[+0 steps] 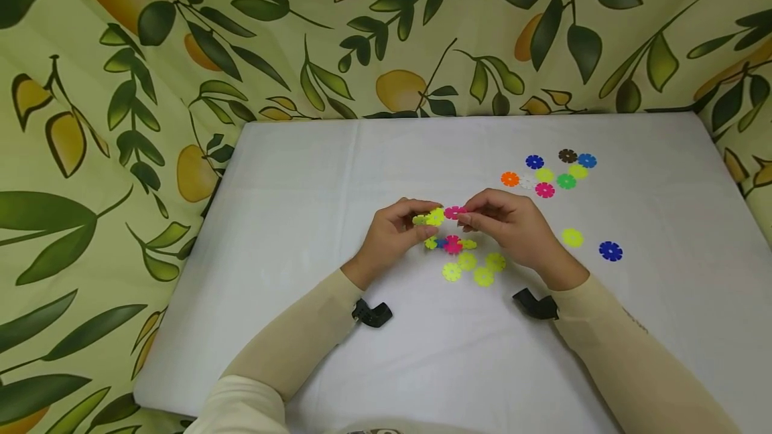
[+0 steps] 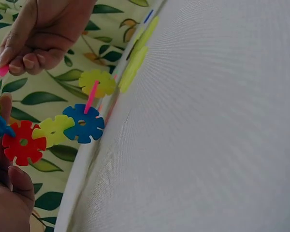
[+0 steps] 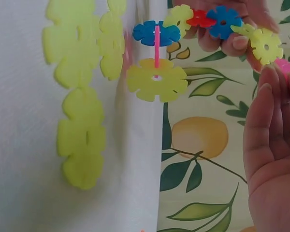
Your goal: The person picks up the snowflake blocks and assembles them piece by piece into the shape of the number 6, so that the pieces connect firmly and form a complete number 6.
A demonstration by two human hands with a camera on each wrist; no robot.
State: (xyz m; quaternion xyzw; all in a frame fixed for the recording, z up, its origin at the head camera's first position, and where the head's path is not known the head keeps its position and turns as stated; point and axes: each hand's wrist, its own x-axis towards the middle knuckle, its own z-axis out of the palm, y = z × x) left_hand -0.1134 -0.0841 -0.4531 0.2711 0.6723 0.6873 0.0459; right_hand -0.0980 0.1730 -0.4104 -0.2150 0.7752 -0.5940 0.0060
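Note:
My left hand [image 1: 395, 233] grips a chain of slotted flower-shaped plastic discs above the table. In the left wrist view the chain has a red disc [image 2: 24, 142], a blue disc [image 2: 83, 123] and, at its hanging end, a yellow disc [image 2: 96, 83] joined by a pink one seen edge-on. My right hand [image 1: 512, 226] pinches a pink disc [image 1: 454, 212] between thumb and fingers. It stands right at the edge of the chain's end yellow disc [image 3: 266, 46]. The left fingers hide part of the chain.
Several loose yellow discs [image 1: 484, 276] lie on the white table [image 1: 289, 220] below the hands. Farther back is a group of mixed colours, with an orange disc [image 1: 510, 179] and a brown disc [image 1: 567, 155]. A dark blue disc [image 1: 610, 251] lies to the right. Patterned cloth [image 1: 289, 72] hangs behind.

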